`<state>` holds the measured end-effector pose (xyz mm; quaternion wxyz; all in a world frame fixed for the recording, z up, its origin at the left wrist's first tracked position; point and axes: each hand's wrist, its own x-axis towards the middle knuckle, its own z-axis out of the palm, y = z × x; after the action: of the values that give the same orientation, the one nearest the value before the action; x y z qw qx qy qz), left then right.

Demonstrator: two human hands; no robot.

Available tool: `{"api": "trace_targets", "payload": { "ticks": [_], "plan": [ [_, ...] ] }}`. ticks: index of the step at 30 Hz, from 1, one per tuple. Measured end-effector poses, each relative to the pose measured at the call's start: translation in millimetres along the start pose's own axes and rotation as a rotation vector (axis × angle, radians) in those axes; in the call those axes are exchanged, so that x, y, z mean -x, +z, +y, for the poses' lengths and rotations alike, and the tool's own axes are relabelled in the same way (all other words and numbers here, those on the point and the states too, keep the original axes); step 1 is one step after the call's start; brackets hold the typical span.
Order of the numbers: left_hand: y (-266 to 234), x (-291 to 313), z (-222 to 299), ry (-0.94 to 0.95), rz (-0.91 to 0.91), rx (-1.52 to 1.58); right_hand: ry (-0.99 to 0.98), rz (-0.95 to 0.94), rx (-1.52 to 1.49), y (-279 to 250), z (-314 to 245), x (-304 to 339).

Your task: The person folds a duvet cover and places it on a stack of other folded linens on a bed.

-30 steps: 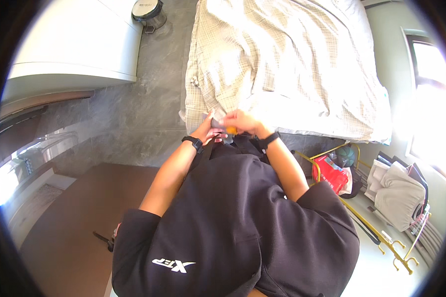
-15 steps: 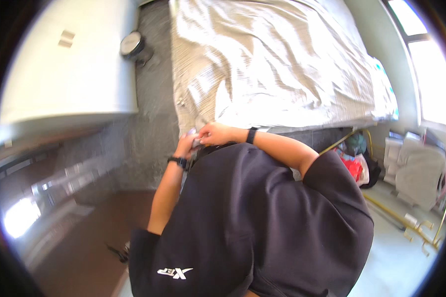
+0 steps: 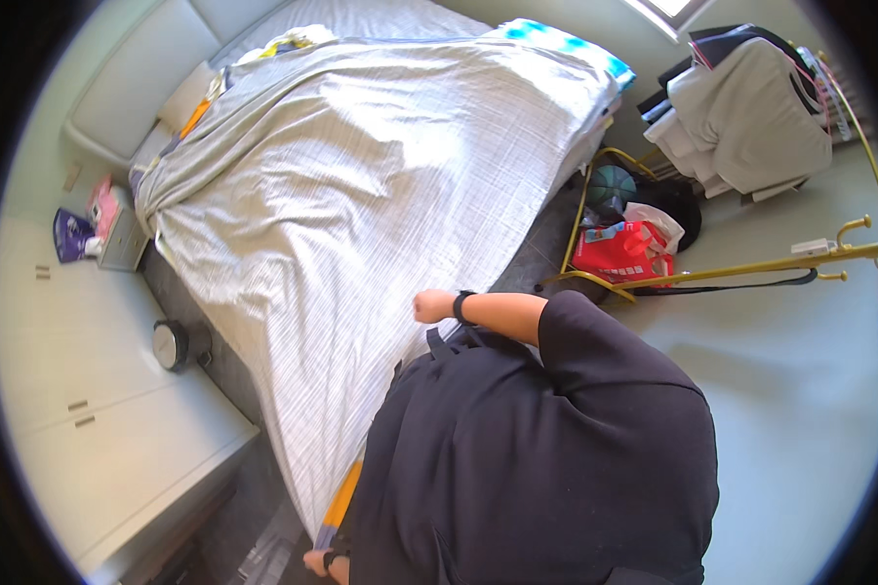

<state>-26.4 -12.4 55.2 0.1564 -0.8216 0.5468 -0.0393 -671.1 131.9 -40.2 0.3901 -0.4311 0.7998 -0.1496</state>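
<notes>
A pale grey striped bed sheet (image 3: 293, 322) spreads over the bed, and its near-left corner is drawn out to a point towards me. At that corner my left hand (image 3: 317, 561) is closed on the cloth, low by the bottom edge; part of the hand is hidden behind my body. A yellow and grey strip of fabric (image 3: 339, 502) shows beside it. My right hand (image 3: 429, 306) is closed in a fist at the sheet's near edge, seemingly gripping it, though the fingertips are turned out of sight. Both wrists wear dark bands.
A padded headboard (image 3: 141, 73) stands at the far left. Along the left are white cabinets (image 3: 117, 429) and a round dark bin (image 3: 173, 345) on the floor. To the right stand a gold clothes rack (image 3: 751, 268), red bags (image 3: 624, 255), a ball (image 3: 612, 185) and hanging clothes (image 3: 741, 107).
My hands were together at the bed's corner; now they are wide apart, the left low and near, the right farther out. The sheet's corner is stretched towards me, and my view has turned.
</notes>
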Motion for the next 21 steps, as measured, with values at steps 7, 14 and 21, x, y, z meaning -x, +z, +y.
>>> {"api": "trace_targets", "payload": {
  "ticks": [7,14,21],
  "plan": [
    [-89,-78,57,-0.102,0.191,-0.077,0.569,0.090,-0.117,-24,126,86],
    [-67,-135,274,0.493,0.117,-0.241,0.793,0.203,-0.516,-8,140,126],
    [-12,169,589,1.384,-0.648,0.400,0.962,0.476,-0.724,-15,215,143]
  ]
}}
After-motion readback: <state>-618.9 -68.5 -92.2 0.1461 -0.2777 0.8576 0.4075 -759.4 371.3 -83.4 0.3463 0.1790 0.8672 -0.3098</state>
